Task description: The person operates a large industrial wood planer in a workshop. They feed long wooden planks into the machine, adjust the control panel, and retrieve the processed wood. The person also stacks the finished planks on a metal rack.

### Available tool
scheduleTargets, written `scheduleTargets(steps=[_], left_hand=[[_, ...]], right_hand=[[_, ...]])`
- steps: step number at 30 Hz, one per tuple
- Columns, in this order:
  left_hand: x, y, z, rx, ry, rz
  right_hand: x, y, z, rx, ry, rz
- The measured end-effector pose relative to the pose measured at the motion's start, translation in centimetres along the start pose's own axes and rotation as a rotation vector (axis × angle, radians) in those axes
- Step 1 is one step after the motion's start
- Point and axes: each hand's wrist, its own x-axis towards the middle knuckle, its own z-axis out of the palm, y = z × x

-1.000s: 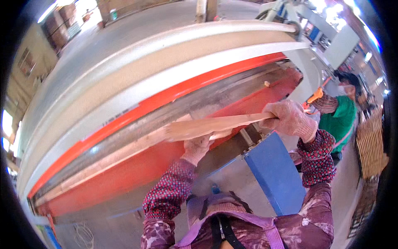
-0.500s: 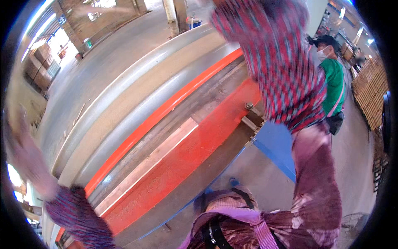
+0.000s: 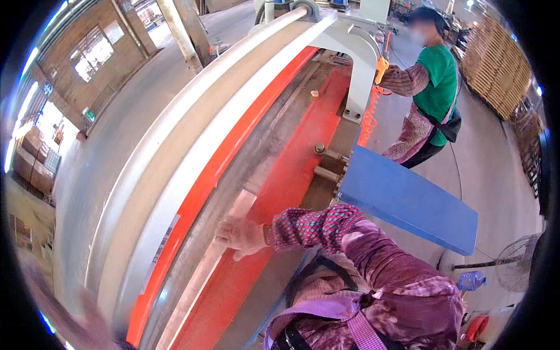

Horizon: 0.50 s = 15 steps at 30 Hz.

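A long pale wooden strip [image 3: 198, 284] lies lengthwise on the machine bed, between a red-orange bar on the left and a wide red plate [image 3: 280, 181] on the right. My right hand [image 3: 242, 235] is across this strip near its far end, fingers over its left edge and thumb at the other side. It appears closed around the strip. My left hand [image 3: 79, 318] is at the lower left edge of the view, left of the machine's long pale roller-like bars. Motion smears its fingers, so whether it holds anything does not show.
A blue panel [image 3: 408, 201] juts out right of the machine. Beyond it, a person in a green shirt [image 3: 438, 76] stands with a hand at an orange handle [image 3: 381, 69]. A fan [image 3: 518, 262] and a clear plastic bottle [image 3: 471, 281] are at lower right.
My right arm has come down from the upper part of the view, and its hand is now on the wooden strip. The left hand has dropped lower. The view has shifted, showing more of the machine.
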Motion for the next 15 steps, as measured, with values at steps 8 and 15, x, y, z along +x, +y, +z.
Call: scheduleTargets(steps=[8,15], left_hand=[[-10.2,19.1,10.8,-0.640,-0.519,0.304],[-24.2,16.3,10.6,-0.342,-0.920,-0.226]], right_hand=[[3.4,3.7,4.2,0.068,-0.083,-0.020],[0.3,20.8,-1.6,-0.378,0.187,0.079]])
